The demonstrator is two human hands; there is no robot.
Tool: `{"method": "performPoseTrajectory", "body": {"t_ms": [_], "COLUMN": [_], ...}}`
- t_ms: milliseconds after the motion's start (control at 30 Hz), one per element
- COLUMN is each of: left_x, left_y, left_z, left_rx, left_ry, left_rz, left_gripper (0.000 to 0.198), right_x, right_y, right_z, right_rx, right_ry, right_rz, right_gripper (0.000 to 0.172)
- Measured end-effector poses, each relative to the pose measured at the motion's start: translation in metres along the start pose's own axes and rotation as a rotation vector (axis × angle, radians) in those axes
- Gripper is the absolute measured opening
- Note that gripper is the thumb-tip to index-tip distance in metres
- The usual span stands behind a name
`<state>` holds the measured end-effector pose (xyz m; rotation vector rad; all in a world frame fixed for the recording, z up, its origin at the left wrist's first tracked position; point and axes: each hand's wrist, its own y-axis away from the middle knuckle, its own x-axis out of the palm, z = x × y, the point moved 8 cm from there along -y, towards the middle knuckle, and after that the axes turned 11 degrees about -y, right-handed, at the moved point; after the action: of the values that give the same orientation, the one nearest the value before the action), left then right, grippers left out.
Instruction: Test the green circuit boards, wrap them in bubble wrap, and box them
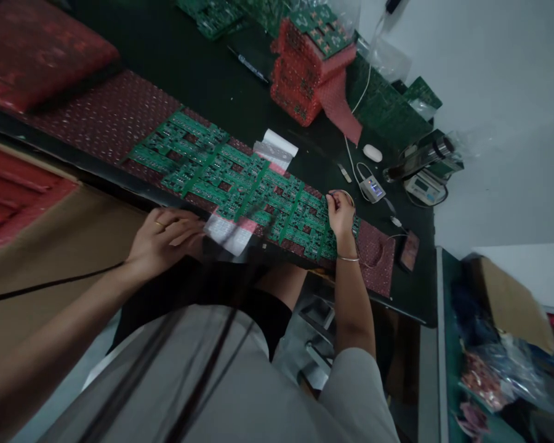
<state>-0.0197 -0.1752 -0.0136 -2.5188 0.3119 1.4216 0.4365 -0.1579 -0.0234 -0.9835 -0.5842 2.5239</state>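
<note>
**Head view.** The left hand (pixel 166 237) lies at the near edge of the desk (pixel 212 80). Its fingers are drawn together on the near corner of a white label sheet (pixel 228 232), which appears pinched between thumb and fingers. The sheet extends away from that hand to the right and overlaps the near edge of the row of circuit boards (pixel 240 178).

The row's long axis runs obliquely from far left to near right, and the right hand (pixel 340 212) rests on its right end. This hand is curled narrow, fingertips bent onto a board; whether it grips anything small cannot be told. The left hand is the nearer to the sheet, the right well apart from it.

The boards are flat, rigid, green panels with dense dark components. They rest on red, dimpled bubble wrap (pixel 101 117). A stack of wrapped boards (pixel 305 80) stands farther back.
</note>
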Motion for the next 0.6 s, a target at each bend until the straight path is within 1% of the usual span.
{"method": "performPoseTrajectory", "body": {"t_ms": [100, 133, 200, 300, 400, 500, 600], "left_x": [-0.002, -0.002, -0.001, -0.001, 0.002, 0.003, -0.003], "left_y": [-0.009, -0.011, -0.013, -0.013, -0.013, -0.012, -0.009], "left_z": [-0.007, -0.008, -0.007, -0.005, -0.003, -0.004, -0.009], "left_rx": [0.167, 0.204, 0.242, 0.292, 0.317, 0.299, 0.290], "left_ry": [-0.058, -0.079, -0.107, -0.122, -0.103, -0.088, -0.088], "left_rz": [-0.007, -0.006, 0.004, -0.020, -0.038, -0.032, -0.032], "left_gripper": [0.031, 0.032, 0.033, 0.033, 0.030, 0.029, 0.030], "right_x": [-0.001, -0.001, -0.002, -0.002, 0.000, 0.000, -0.001], "right_y": [0.000, 0.000, 0.000, 0.000, 0.000, 0.001, 0.003], "right_z": [0.000, 0.001, 0.002, 0.002, 0.001, 0.001, 0.002], "right_rx": [-0.010, -0.015, -0.023, -0.019, 0.005, 0.014, 0.008], "right_ry": [0.028, 0.035, 0.036, 0.020, 0.014, 0.000, -0.010], "right_rz": [-0.010, -0.015, -0.025, -0.021, -0.007, -0.011, -0.027], "right_gripper": [0.051, 0.052, 0.053, 0.052, 0.049, 0.049, 0.049]}}
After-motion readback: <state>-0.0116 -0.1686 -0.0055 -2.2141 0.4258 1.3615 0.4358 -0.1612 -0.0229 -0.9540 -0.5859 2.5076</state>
